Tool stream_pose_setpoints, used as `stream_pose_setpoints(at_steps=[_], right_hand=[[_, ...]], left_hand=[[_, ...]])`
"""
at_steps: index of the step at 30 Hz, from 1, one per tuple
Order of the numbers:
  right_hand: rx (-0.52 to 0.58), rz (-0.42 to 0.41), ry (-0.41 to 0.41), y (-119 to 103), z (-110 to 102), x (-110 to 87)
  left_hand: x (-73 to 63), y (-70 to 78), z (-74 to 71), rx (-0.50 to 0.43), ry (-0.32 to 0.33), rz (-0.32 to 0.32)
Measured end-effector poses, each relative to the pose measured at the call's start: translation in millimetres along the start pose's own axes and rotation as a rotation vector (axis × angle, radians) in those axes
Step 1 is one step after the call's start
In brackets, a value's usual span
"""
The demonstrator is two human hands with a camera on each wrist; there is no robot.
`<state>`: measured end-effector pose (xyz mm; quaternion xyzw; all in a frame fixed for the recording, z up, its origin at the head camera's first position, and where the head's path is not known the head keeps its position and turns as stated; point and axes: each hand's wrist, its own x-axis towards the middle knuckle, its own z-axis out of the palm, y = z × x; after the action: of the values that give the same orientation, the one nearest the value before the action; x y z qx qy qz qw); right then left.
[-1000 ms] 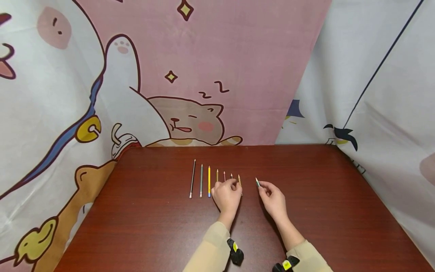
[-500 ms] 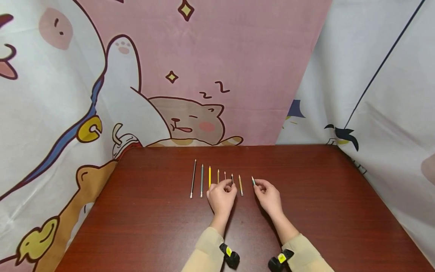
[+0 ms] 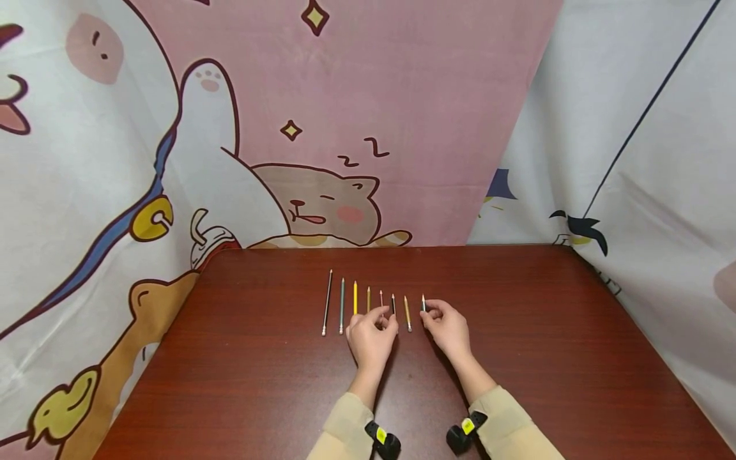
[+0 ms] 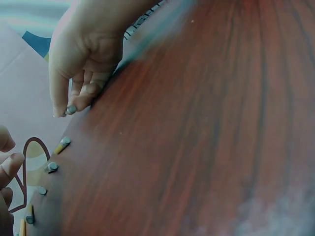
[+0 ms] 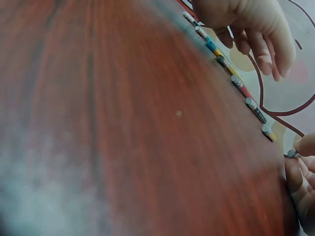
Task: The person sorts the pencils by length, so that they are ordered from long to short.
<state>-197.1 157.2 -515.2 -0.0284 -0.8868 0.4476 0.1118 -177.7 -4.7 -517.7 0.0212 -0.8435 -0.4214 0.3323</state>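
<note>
My right hand (image 3: 450, 327) pinches a short dark pencil (image 3: 423, 303) at the right end of a row of pencils. Its flat end shows between thumb and finger in the right wrist view. My left hand (image 3: 370, 335) hovers over the middle of the row, fingers loosely bent and holding nothing; the right wrist view has these fingers hanging above the pencils. Left to right lie a long black pencil (image 3: 327, 303), a teal pencil (image 3: 342, 306), a yellow pencil (image 3: 354, 297), then shorter ones, including a black pencil (image 3: 393, 303) and a gold pencil (image 3: 407, 314). The left hand partly hides the middle ones.
The pencils lie on a dark red-brown wooden table (image 3: 259, 383), side by side, tips toward the far edge. Behind it hangs a pink and white cartoon cloth (image 3: 431, 128). Each sleeve carries a black wrist camera, such as the left one (image 3: 384, 441).
My right hand has moved left with the pencil, which has turned more in line with the row. My left hand has drawn left, uncovering the gold pencil at the right.
</note>
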Motion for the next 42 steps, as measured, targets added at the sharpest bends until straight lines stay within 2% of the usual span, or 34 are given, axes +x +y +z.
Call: stream_pose_setpoints(at_steps=[5, 13, 21, 24, 32, 42], right_hand=[[-0.026, -0.022, 0.013, 1, 3, 2.8], [-0.125, -0.111, 0.058, 4, 9, 2.7], [-0.223, -0.139, 0.024, 3, 11, 2.9], [-0.219, -0.135, 0.016, 2, 11, 3.3], [-0.201, -0.125, 0.017, 3, 13, 4.6], [-0.174, -0.135, -0.003, 4, 11, 5.1]], left_hand=[[-0.3, 1.8, -4.7, -0.018, -0.019, 0.000], [1.8, 3.5, -11.2, -0.041, 0.000, 0.032], [9.3, 6.7, -24.6, -0.063, -0.072, 0.041], [12.3, 7.4, -30.5, -0.091, -0.098, 0.091], [17.8, 0.7, -47.1, -0.121, -0.137, 0.275], [16.2, -12.0, -75.7, -0.038, -0.283, 0.331]])
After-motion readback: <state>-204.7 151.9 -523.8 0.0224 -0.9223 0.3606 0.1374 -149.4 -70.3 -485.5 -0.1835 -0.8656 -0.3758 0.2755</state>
